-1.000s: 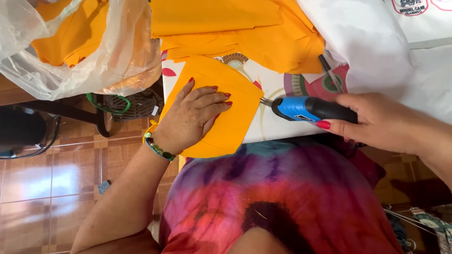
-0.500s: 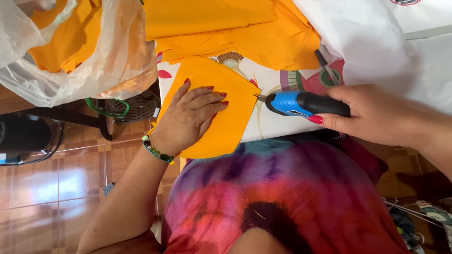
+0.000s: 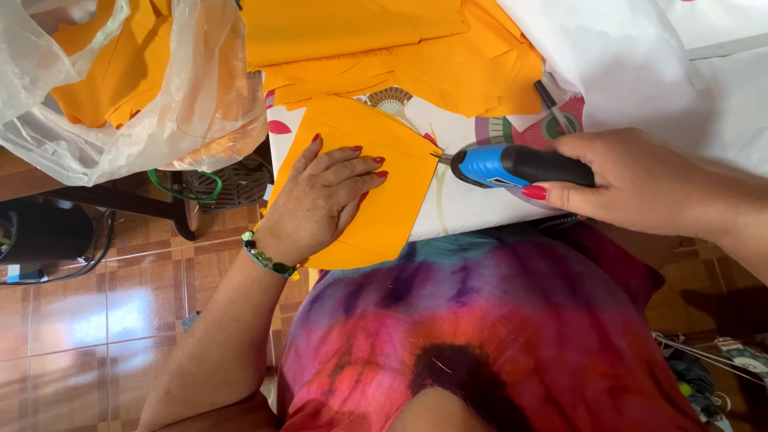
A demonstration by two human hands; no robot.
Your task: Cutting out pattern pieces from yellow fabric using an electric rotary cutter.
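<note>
While the left hand (image 3: 324,200) lies flat, fingers spread, gripping nothing, on the orange fabric piece (image 3: 376,188) at the table's near edge, the right hand (image 3: 640,180) is wrapped around a blue electric cutter (image 3: 512,166) whose tip meets the fabric's right edge; more orange cloth (image 3: 384,40) lies beyond.

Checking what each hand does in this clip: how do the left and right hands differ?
The left hand lies flat, fingers spread, pressing the orange fabric piece; the right hand is curled around a blue and black cutter. The left hand holds nothing, the right grips the tool with its tip at the fabric's edge. The left wrist wears a green bead bracelet; none shows on the right. Both have red nails.
</note>
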